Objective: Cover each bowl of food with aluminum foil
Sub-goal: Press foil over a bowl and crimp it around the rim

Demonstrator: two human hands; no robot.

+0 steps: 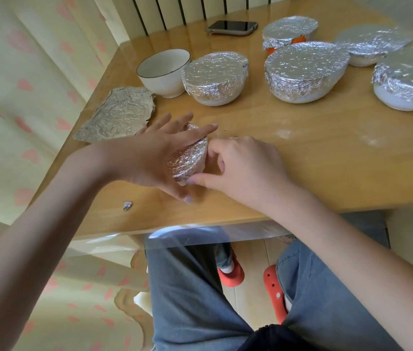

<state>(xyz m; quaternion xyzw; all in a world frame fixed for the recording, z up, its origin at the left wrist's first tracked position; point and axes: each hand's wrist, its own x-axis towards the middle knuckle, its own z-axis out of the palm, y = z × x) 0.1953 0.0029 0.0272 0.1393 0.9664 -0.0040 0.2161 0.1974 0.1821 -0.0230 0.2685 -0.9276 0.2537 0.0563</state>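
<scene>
A small bowl wrapped in aluminum foil [187,158] sits near the table's front edge. My left hand [154,153] lies flat over its foil top with straight fingers. My right hand [240,165] curls its fingers and thumb round the bowl's right side at the foil rim. An uncovered white bowl with a dark rim [163,72] stands at the back left. A loose crumpled foil sheet [118,115] lies flat by the table's left edge. Several foil-covered bowls stand behind, among them one [215,78] beside the white bowl and a larger one [304,70].
A phone [232,27] lies at the back of the wooden table [327,160]. A tiny foil scrap [127,205] lies near the front edge. An orange-sided covered bowl [289,31] and two more covered bowls [370,45] [410,82] stand at the right. My legs show below the table.
</scene>
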